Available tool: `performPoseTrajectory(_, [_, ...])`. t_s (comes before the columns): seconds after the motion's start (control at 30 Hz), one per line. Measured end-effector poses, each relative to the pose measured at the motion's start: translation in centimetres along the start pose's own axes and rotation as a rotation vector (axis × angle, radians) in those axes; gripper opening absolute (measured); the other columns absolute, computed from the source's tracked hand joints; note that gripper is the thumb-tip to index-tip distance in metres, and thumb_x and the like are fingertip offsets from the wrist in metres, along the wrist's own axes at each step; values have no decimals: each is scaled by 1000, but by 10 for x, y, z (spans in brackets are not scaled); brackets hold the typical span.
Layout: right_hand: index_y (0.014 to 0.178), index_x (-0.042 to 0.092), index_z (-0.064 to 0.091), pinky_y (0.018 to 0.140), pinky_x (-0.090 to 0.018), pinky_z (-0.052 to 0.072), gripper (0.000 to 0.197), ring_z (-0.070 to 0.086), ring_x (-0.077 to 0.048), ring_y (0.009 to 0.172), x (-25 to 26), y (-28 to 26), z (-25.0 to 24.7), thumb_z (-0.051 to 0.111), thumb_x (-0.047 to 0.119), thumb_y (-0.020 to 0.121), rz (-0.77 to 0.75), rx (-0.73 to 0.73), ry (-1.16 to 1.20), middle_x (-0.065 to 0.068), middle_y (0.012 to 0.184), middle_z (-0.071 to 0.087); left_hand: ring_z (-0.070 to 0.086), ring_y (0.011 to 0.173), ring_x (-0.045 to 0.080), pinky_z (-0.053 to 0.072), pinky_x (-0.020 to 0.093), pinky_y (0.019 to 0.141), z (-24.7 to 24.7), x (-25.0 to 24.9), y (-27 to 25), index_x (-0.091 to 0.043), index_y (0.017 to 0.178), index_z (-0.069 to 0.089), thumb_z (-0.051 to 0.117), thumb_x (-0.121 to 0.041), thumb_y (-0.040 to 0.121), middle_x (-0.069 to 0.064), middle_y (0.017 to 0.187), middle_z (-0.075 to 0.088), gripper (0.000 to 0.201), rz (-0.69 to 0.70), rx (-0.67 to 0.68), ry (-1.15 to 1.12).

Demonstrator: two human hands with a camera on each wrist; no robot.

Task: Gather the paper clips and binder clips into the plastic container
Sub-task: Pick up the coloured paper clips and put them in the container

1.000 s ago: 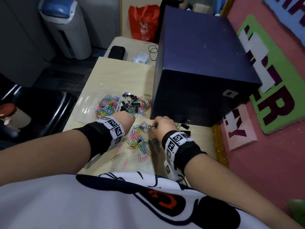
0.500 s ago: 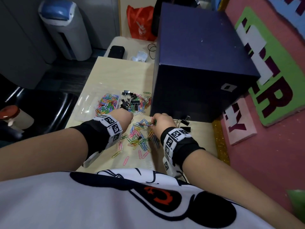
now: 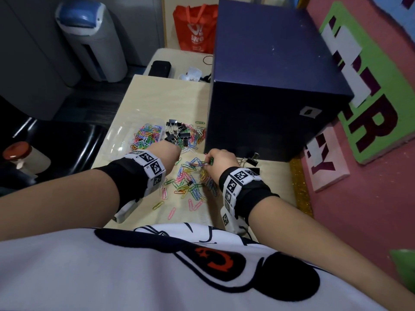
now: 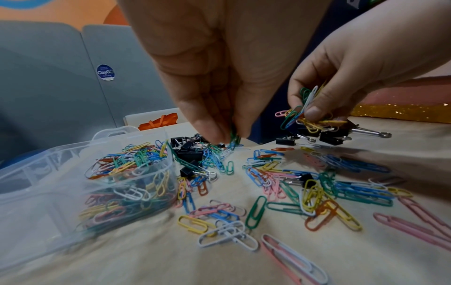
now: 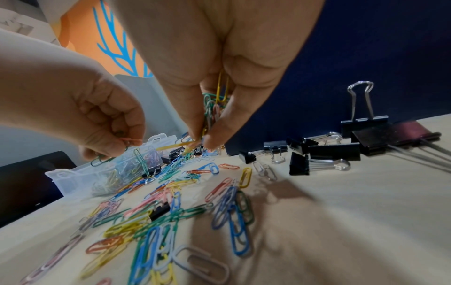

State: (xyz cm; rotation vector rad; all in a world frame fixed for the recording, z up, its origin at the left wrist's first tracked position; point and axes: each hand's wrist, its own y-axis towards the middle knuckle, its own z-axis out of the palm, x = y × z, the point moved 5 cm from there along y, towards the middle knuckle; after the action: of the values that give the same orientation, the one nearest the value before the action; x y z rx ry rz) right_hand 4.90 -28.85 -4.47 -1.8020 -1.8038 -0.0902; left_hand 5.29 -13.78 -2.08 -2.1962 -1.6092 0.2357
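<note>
A small bunch of coloured paper clips (image 4: 301,108) is pinched in the curled fingers (image 4: 314,110) of the right hand (image 3: 221,161), just above the bench (image 3: 170,102). A few more paper clips, green and pink ones, are pinched between the fingertips (image 5: 114,142) of the left hand (image 3: 167,153), which is held just beside the clear plastic container (image 4: 61,173). The container is set on the left part of the bench, and many coloured paper clips are already piled inside it (image 3: 147,136). Its lid is seen swung open to the left side. Many loose paper clips (image 3: 189,184) are scattered on the bench between the two hands and nearer to the person. A heap of black binder clips (image 3: 177,134) is seen just right of the container, mixed with more paper clips. More black binder clips (image 5: 324,150) are found by the right hand, close to the foot of a big dark blue box (image 3: 274,75) that is stood on the bench. One of these binder clips (image 5: 363,115) is stood with its silver handles pointing up. A white shirt with a black and red picture (image 3: 157,265) is seen at the bottom of the head view.
</note>
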Motion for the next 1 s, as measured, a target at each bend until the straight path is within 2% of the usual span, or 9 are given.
performPoseTrajectory(0.1, [93, 24, 59, 81, -25, 44, 5, 57, -22, 101, 0, 1, 1, 62, 23, 89, 11, -4, 32, -4, 117, 55, 60, 93, 27, 43, 28, 66, -1, 4, -1, -10, 115, 57, 47, -7, 95, 11, 104, 64, 22, -27, -17, -9])
performPoseTrajectory(0.23, [96, 21, 61, 74, -23, 42, 8, 58, -22, 97, 3, 1, 0, 63, 22, 88, -7, -21, 42, -4, 115, 57, 57, 84, 25, 43, 28, 65, -1, 11, -3, -10, 114, 58, 49, -8, 95, 11, 103, 65, 21, -56, -41, -19])
performPoseTrajectory(0.3, [95, 21, 61, 73, -23, 41, 7, 59, -21, 97, 4, 1, -2, 63, 22, 88, -10, -25, 48, -4, 115, 58, 60, 87, 25, 44, 29, 65, -1, 14, -2, -12, 113, 59, 48, -6, 94, 10, 103, 66, 22, -78, -40, -19])
performPoseTrajectory(0.4, [97, 20, 62, 76, -24, 43, 9, 59, -22, 100, 4, 2, -4, 63, 22, 89, -16, -25, 55, -4, 115, 60, 62, 93, 27, 48, 31, 72, -3, 21, 1, -14, 112, 61, 50, -8, 93, 10, 103, 67, 22, -103, -63, -37])
performPoseTrajectory(0.63, [95, 19, 63, 84, -30, 52, 7, 62, -21, 96, 5, 1, -4, 61, 18, 89, -41, -34, 101, -1, 116, 63, 61, 91, 30, 44, 32, 70, -8, 54, 1, -10, 106, 61, 52, -5, 90, 12, 101, 66, 19, -253, -139, -79])
performPoseTrajectory(0.77, [95, 18, 63, 84, -31, 52, 6, 64, -21, 94, 5, 0, -2, 61, 18, 89, -44, -26, 112, 0, 115, 64, 60, 94, 33, 50, 37, 75, -5, 78, 1, -10, 107, 59, 51, -5, 90, 14, 102, 65, 20, -341, -206, -163])
performPoseTrajectory(0.83, [92, 19, 61, 84, -32, 53, 3, 64, -21, 94, 5, 0, -2, 61, 19, 89, -38, -25, 106, 0, 115, 64, 60, 96, 33, 51, 38, 76, -2, 84, 1, -10, 110, 57, 52, -8, 90, 15, 104, 65, 21, -364, -211, -218])
performPoseTrajectory(0.93, [87, 21, 57, 85, -35, 54, 5, 66, -22, 92, 7, 2, 0, 62, 19, 88, -22, -6, 113, -1, 111, 65, 59, 103, 33, 48, 37, 79, 2, 85, 1, -10, 125, 50, 58, -20, 92, 17, 112, 63, 35, -397, -125, -310])
performPoseTrajectory(1.0, [85, 21, 57, 85, -37, 54, 7, 66, -23, 91, 9, 4, 0, 63, 19, 88, -19, -3, 134, -2, 109, 66, 58, 104, 34, 47, 38, 80, 4, 83, 1, -7, 127, 49, 55, -25, 94, 18, 113, 62, 38, -396, -95, -303])
